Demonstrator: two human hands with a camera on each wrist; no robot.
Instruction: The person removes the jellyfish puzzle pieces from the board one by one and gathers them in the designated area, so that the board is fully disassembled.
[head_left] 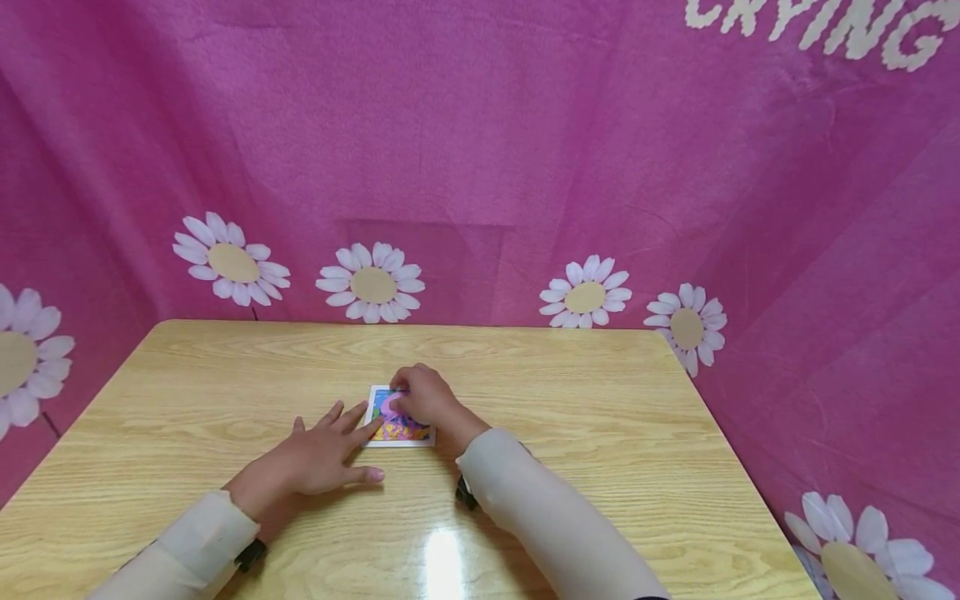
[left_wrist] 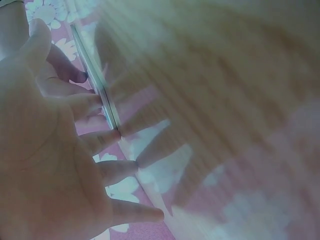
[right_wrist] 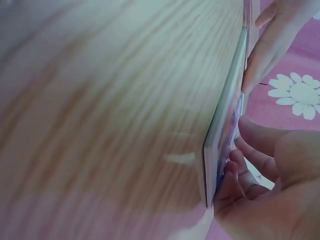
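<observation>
A small flat picture board point(head_left: 408, 433) with a white border lies on the table. Its picture shows a pink shape above yellow and orange spots. My left hand point(head_left: 318, 457) is spread flat at its left side, fingers straight, with fingertips on the board's left edge. Over the board's upper right part bends my right hand point(head_left: 427, 396), its fingertips at the picture. In the right wrist view, the board point(right_wrist: 225, 135) appears edge-on as a thick slab, and the right hand point(right_wrist: 280, 175) touches its face with bent fingers. Whether these pinch anything is hidden.
The light wooden table point(head_left: 600, 417) has rounded far corners. A pink cloth point(head_left: 450, 125) with white daisies hangs behind it and along its sides. A glare spot point(head_left: 444, 562) shines near the table's front.
</observation>
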